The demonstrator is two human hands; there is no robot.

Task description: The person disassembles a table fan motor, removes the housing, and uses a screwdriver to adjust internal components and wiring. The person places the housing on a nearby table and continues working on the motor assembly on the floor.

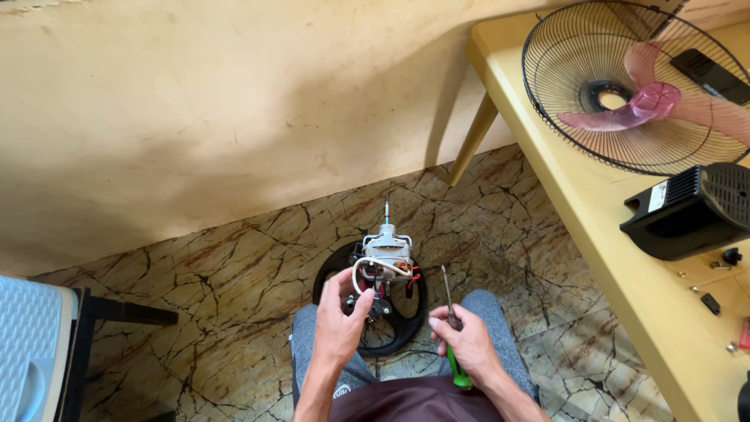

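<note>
While raised, left hand (341,319) seemingly on fan motor (385,256)

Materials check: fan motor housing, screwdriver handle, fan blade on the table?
Fan motor: looks like bare metal, dull silver-grey housing and shaft. Screwdriver in the right hand: glossy green handle, likely plastic; dark steel-looking shank. Fan blade: translucent pink, almost surely plastic. Left hand grips the motor.
</note>
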